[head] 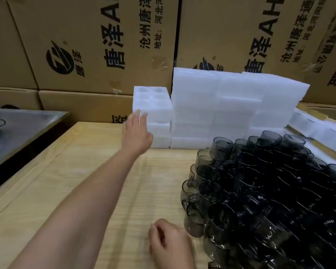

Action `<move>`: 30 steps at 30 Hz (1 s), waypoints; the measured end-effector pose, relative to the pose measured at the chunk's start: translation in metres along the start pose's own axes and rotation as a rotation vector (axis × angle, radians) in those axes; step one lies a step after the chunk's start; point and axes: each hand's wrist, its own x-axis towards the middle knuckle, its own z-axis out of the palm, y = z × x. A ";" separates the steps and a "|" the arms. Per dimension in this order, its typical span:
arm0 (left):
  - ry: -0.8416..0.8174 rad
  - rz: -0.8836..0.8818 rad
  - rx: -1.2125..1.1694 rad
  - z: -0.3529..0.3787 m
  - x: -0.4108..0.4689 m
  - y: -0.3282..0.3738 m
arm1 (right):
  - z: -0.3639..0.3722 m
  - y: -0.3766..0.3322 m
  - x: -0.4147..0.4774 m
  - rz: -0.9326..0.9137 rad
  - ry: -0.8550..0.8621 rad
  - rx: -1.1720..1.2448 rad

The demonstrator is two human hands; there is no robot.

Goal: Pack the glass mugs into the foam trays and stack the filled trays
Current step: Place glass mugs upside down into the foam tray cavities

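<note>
Back wall: stacked brown cardboard cartons (97, 45) fill the whole rear, printed with black Chinese characters, the letters "AH" and a round black logo; clear tape shows on some seams.
Lower cartons: a second row (81, 105) sits below them, its tops reaching just above the table's far edge.
Table: pale wood-grain table (66, 181), light yellow, grain running away from the viewer.
Left side: a grey metal surface (23, 129), dull and reflective, beside the table and slightly lower, with a dark gap between them.
Light: even, soft indoor light with faint shadows.
</note>
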 end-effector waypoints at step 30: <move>0.489 0.226 0.101 -0.061 -0.116 0.014 | -0.002 0.002 -0.003 -0.103 0.017 0.105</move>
